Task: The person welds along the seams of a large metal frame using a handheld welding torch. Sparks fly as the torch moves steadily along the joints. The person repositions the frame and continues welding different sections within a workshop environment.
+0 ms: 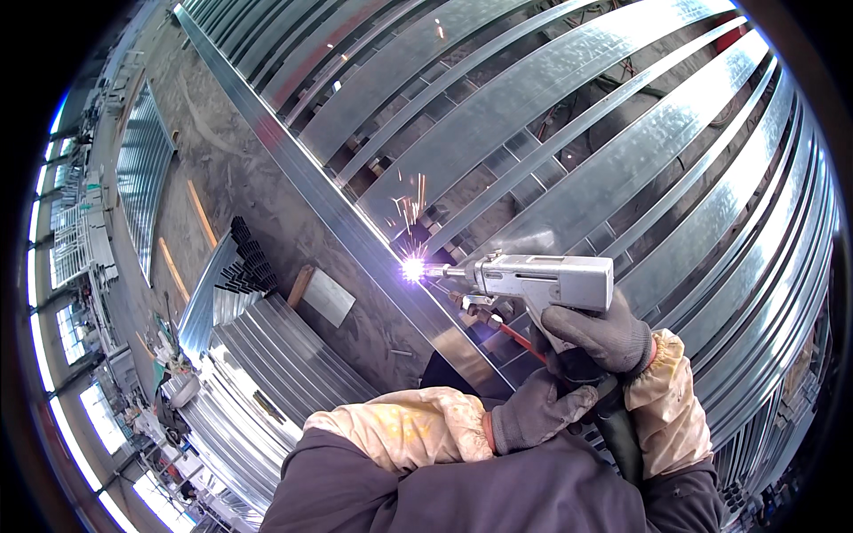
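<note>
My right hand [609, 336], in a grey work glove, is wrapped round the grip of a silver welding gun [555, 277]. The gun's nozzle points left and meets a long metal rail [355, 244], where a bright violet-white arc [413, 269] throws sparks. Below the grip, my left hand [538, 413], also gloved, is closed around the gun's thick dark cable [622, 440]; part of its fingers is hidden. A red hose [522, 342] runs beneath the gun. Many flat metal slats [569, 209] join the rail on its right side.
Stacked metal profiles [293, 351] lie at the lower left, beside a small metal plate [329, 298] on the dusty floor. Wooden strips [174, 271] and another slatted panel [144, 178] lie farther left. Gaps between the slats show cables underneath.
</note>
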`<action>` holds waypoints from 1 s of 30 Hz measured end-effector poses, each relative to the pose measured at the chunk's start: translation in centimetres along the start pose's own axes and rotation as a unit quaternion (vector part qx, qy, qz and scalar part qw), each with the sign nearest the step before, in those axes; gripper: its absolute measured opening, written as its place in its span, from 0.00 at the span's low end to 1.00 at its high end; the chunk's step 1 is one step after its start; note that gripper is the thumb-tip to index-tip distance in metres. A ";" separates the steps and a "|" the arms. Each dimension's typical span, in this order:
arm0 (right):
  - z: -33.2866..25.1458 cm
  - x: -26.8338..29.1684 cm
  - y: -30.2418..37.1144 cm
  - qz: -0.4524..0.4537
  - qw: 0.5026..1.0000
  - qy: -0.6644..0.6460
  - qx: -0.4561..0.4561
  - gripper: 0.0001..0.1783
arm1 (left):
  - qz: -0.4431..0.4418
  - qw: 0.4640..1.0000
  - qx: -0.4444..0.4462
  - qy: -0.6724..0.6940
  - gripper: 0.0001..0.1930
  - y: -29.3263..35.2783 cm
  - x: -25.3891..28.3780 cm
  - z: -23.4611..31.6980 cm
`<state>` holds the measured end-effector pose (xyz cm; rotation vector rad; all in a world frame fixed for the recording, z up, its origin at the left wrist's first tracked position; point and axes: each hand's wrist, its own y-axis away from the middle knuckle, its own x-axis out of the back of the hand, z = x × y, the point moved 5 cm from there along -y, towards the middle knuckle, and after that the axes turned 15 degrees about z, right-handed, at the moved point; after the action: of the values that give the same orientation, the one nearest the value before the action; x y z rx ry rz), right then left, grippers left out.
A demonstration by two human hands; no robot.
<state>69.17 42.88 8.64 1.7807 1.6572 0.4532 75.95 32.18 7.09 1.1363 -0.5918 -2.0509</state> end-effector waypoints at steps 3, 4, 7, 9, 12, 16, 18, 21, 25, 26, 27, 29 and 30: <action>0.1 -0.1 0.2 -0.007 1.000 -0.020 -0.022 0.20 | 0.039 0.998 -0.042 0.024 0.27 -0.1 -0.3 0.0; 0.2 -0.2 0.2 -0.010 0.999 -0.031 -0.034 0.20 | 0.019 0.999 -0.026 0.033 0.24 0.0 -0.3 -0.3; 0.5 -0.1 0.4 -0.017 0.998 -0.044 -0.033 0.19 | -0.024 0.998 -0.005 0.063 0.19 0.2 -0.2 -0.9; 0.2 0.1 0.6 -0.010 1.000 -0.022 0.000 0.20 | -0.022 0.996 -0.023 0.078 0.18 0.2 -0.4 -1.0; -0.1 0.1 1.2 -0.003 0.999 -0.024 0.032 0.21 | 0.003 0.997 -0.041 0.066 0.18 0.4 -1.0 -0.8; 0.9 0.7 1.9 0.008 1.000 0.023 0.013 0.22 | -0.025 0.999 -0.004 0.035 0.19 0.7 -1.2 -1.5; 1.3 0.7 2.2 0.004 1.000 -0.004 -0.016 0.22 | -0.022 0.999 -0.024 0.022 0.19 0.8 -1.3 -1.2; 1.9 0.9 2.3 -0.002 1.000 -0.008 -0.011 0.22 | -0.031 0.999 -0.009 0.040 0.27 1.0 -1.8 -1.6; 1.7 0.9 2.5 -0.005 1.000 -0.017 0.008 0.22 | -0.018 0.999 0.007 0.026 0.25 1.1 -1.9 -1.4; 1.6 0.9 2.5 -0.005 1.000 -0.019 0.010 0.21 | -0.018 0.999 -0.002 0.029 0.25 1.0 -1.9 -1.7; 1.7 1.0 2.4 -0.005 1.000 -0.019 0.012 0.21 | -0.019 0.999 -0.006 0.030 0.25 1.0 -1.9 -1.8; 1.7 1.0 2.4 -0.006 1.000 -0.012 0.015 0.20 | -0.024 0.999 -0.011 0.030 0.24 0.9 -2.0 -1.5; 1.5 1.0 2.4 -0.007 1.000 -0.006 0.016 0.20 | -0.018 0.999 -0.020 0.027 0.24 0.9 -2.0 -1.5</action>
<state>72.08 43.56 8.98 1.7904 1.6769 0.4098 78.34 33.04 8.01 1.1827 -0.5043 -2.0471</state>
